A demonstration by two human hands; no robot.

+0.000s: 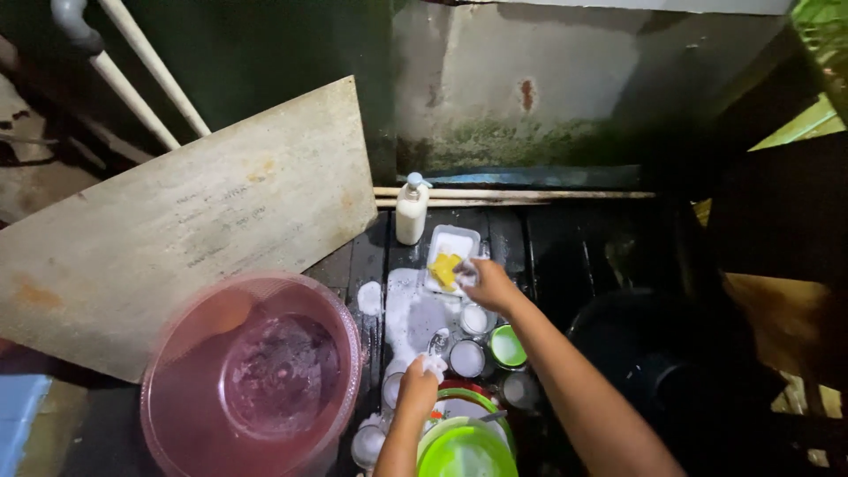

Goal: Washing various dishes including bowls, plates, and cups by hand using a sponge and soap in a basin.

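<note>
Soapy Hands at the Dishes

The right hand [490,284] reaches to the white tray [452,258] with the yellow sponge [444,268]; its grip is closed on something white and foamy. The left hand [418,390] pinches foam over the cups [466,358] — beside the big pink tub [256,375].

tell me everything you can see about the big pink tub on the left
The pink tub is a large round basin of translucent plastic, upright on the dark wet floor, its edges blurred. It holds water with a patch of foam in the middle. Its far rim overlaps a leaning grey board. Soapy cups lie to its right. Neither hand touches it; the left hand is nearest.
</note>
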